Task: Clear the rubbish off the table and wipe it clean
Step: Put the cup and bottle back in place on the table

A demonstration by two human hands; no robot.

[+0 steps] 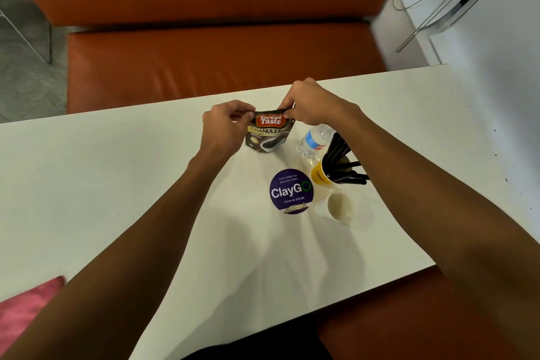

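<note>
A dark coffee granules pouch (268,134) with a red label stands upright on the white table (117,184) near its far edge. My left hand (225,126) pinches the pouch's top left corner. My right hand (312,102) pinches its top right corner. Right of the pouch lies a clear plastic water bottle (314,140). In front of the bottle stands a yellow paper cup (320,177) filled with several black stirrers. A white paper cup (336,206) lies tipped on its side close by.
A round purple "ClayGo" sticker (291,190) sits on the tabletop. A pink cloth (26,310) lies at the near left edge. An orange bench (219,58) runs behind the table, with another orange seat (409,324) at the near right. A white wall (502,82) bounds the right side.
</note>
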